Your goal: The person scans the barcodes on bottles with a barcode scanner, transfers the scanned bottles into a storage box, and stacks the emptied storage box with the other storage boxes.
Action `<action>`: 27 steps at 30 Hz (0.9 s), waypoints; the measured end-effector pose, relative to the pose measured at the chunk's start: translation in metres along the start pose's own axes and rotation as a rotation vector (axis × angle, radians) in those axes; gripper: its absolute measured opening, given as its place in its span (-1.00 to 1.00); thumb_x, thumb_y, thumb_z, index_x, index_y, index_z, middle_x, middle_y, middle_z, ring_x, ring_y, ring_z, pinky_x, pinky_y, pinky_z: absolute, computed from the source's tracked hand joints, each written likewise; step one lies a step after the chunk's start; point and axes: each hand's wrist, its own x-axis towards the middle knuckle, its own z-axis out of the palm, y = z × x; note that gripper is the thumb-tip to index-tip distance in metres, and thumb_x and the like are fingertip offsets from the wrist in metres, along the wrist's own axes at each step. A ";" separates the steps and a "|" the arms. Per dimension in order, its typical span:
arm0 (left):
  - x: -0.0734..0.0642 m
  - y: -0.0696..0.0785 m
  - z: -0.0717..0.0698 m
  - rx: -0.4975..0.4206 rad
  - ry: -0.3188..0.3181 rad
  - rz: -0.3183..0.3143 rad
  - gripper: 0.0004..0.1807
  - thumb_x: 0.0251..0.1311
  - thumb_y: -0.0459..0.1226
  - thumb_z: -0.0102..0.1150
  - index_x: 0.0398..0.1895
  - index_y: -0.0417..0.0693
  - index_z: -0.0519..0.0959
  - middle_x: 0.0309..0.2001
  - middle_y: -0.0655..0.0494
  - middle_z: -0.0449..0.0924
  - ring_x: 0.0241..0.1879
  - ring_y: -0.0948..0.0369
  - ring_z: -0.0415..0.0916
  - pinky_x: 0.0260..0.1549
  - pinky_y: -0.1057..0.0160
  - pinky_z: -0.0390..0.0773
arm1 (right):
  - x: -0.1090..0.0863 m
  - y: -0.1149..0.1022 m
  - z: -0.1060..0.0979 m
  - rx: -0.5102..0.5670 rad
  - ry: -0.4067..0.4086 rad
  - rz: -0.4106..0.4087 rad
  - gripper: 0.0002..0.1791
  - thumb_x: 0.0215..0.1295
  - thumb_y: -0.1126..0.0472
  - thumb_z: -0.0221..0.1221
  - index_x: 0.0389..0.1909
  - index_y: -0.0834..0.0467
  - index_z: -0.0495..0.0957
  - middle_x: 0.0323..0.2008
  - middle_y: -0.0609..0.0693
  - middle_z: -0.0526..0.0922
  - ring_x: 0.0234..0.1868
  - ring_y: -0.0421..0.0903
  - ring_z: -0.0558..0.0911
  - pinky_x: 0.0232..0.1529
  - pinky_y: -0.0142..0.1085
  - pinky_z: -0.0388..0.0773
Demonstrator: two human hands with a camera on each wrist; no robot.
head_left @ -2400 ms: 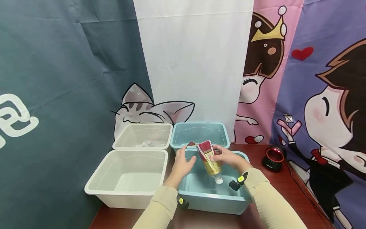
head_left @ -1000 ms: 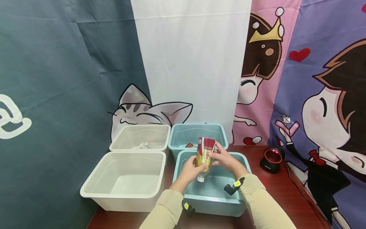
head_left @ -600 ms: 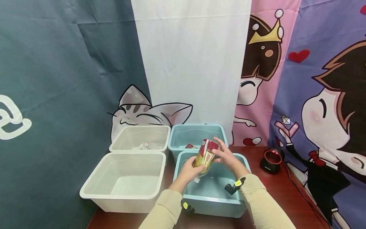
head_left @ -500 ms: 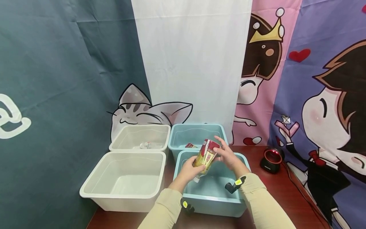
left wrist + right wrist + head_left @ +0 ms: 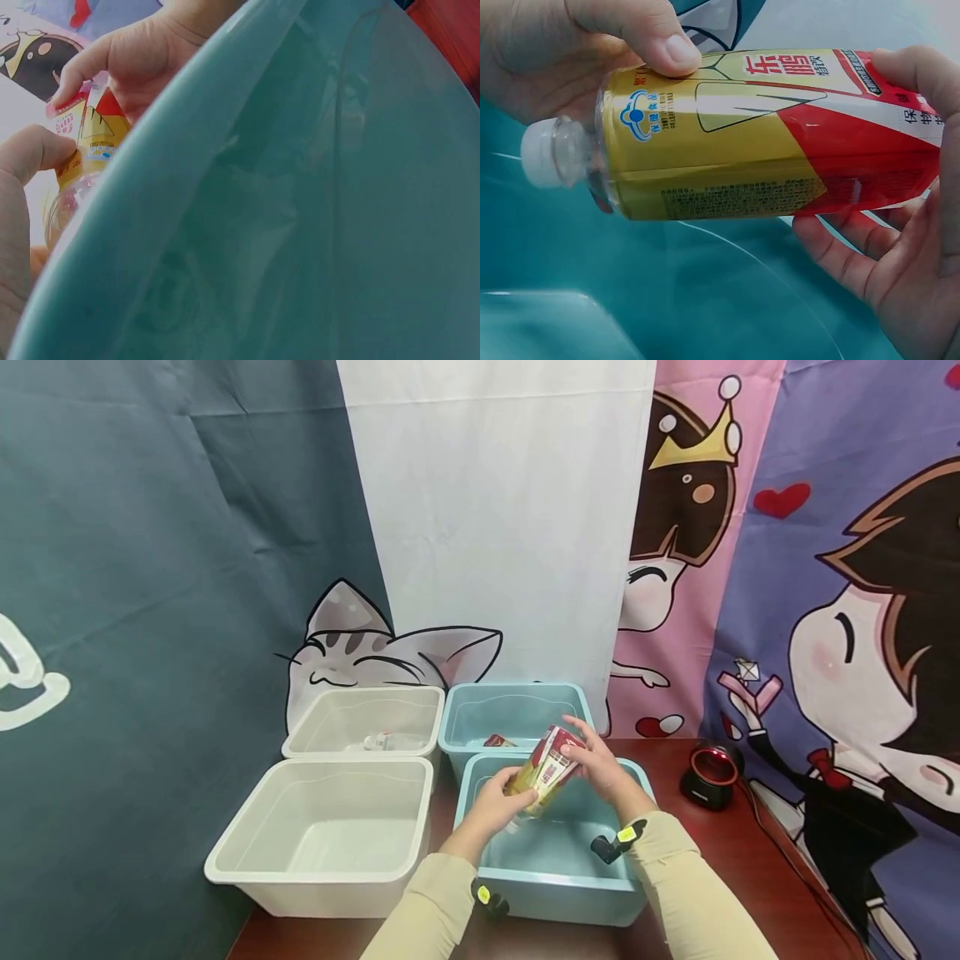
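Observation:
A plastic drink bottle (image 5: 550, 768) with a red and gold label is held slantwise over the front blue bin, its red base up and to the right. My left hand (image 5: 491, 803) grips the gold end, near the white cap (image 5: 544, 154), with its thumb across the label. Around the red end is my right hand (image 5: 602, 768). In the right wrist view, its thumb is on one side and its fingers on the other. The left wrist view has the bin wall hiding part of the bottle.
The front blue bin (image 5: 562, 883) stands below the hands, with a back blue bin (image 5: 517, 692) behind holding a red item (image 5: 497, 741). Left are a front white bin (image 5: 322, 878) and a back white bin (image 5: 360, 695) with a clear bottle (image 5: 384, 742). A black scanner-like device (image 5: 710, 777) glows red at right.
At first only the right hand held the bottle, cap down; the left hand has since taken the cap end. The bottle has turned and leans further, its base toward the right.

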 end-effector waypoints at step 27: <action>0.005 0.000 -0.007 -0.415 0.306 -0.029 -0.30 0.16 -0.09 0.43 0.26 -0.24 0.38 -0.03 -0.12 0.62 -0.16 0.10 0.61 -0.09 0.00 0.68 | -0.002 -0.002 0.003 0.279 0.044 -0.033 -0.40 0.32 0.29 0.02 0.39 0.26 0.19 -0.05 -0.02 0.60 -0.11 -0.13 0.67 -0.11 -0.25 0.72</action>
